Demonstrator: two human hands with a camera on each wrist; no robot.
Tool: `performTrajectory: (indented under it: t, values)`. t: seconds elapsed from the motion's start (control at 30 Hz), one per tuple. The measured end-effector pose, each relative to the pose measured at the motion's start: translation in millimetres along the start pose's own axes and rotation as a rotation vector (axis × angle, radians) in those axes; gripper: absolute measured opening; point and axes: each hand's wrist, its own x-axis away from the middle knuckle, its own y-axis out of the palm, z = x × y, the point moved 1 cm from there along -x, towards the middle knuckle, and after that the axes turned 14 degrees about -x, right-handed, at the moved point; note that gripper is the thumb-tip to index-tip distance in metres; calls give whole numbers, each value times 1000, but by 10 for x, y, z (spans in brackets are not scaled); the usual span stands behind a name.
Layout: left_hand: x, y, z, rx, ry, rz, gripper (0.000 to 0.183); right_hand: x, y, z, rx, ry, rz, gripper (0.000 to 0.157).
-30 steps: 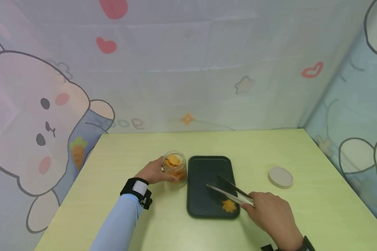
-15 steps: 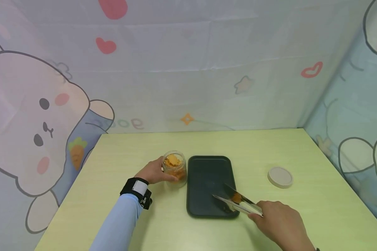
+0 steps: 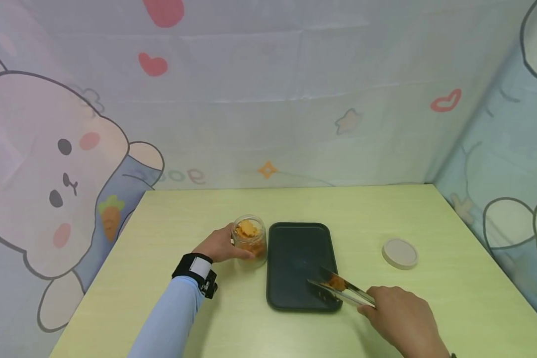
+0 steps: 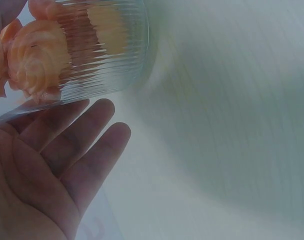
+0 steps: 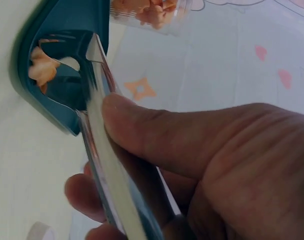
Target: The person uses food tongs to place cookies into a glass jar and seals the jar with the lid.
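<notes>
My left hand (image 3: pixel 219 244) grips a ribbed glass jar (image 3: pixel 260 251), thumb on its near side. Yellow-orange swirl cookies (image 4: pixel 39 57) fill much of the jar, which has no lid on it. Metal tongs (image 3: pixel 362 297) are held in my right hand (image 3: pixel 400 313), the thumb pressing one arm. Their tips point left, low over the near right part of a dark rectangular tray (image 3: pixel 295 248). One cookie (image 5: pixel 43 67) shows between the spread ends of the tongs, at the tray's corner; I cannot tell whether they touch it.
A round pale lid (image 3: pixel 400 253) lies on the yellow-green table (image 3: pixel 331 204), right of the tray. The jar stands close against the tray's left side. A patterned cloth backdrop (image 3: pixel 295 124) rises behind the table and along its sides.
My right hand and the tongs have shifted right and toward me, so the tong ends now stand around the cookie on the tray. My left hand and the jar stay put.
</notes>
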Motion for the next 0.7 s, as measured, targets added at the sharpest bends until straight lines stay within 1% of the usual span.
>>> performTrajectory:
  t: [0.23, 0.47, 0.7]
  values:
    - [25, -11, 18, 5, -3, 7, 91, -75, 62, -2, -31, -57, 99, 24]
    - [21, -12, 17, 3, -3, 3, 90, -142, 83, -44, -66, -44, 126, 19]
    - [48, -26, 31, 11, -12, 5, 90, -187, 36, -91, -66, -117, 206, 19]
